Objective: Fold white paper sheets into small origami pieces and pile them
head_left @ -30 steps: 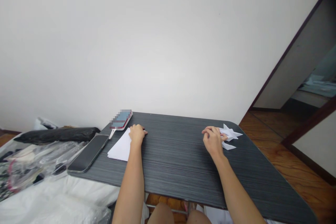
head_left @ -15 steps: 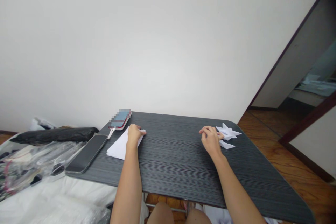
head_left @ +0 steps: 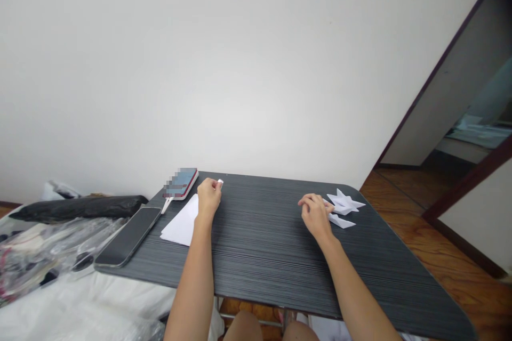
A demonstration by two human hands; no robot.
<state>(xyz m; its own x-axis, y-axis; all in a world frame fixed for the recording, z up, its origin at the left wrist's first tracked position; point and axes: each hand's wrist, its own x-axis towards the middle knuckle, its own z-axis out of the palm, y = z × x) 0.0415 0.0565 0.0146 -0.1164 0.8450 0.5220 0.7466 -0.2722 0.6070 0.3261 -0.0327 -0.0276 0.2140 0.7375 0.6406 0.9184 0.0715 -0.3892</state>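
My left hand is closed in a pinch over the left side of the table. A small white bit, which looks like paper, pokes out between its thumb and fingers; the rest is hidden. Under and beside that wrist lie white paper sheets with a pointed corner toward me. My right hand rests palm down on the right side, fingers loosely bent and partly apart, holding nothing that I can see. Against its outer fingers lie several pointed folded white paper pieces, one nearer to me.
A dark, striped table stands against a white wall. On its left side are a phone and a blurred blue-and-white box with a white strip beside it. Plastic-wrapped items lie left of the table.
My left hand has lifted off the sheets and moved slightly up and right, with a white bit now in its pinch. The right hand stays beside the folded pieces.
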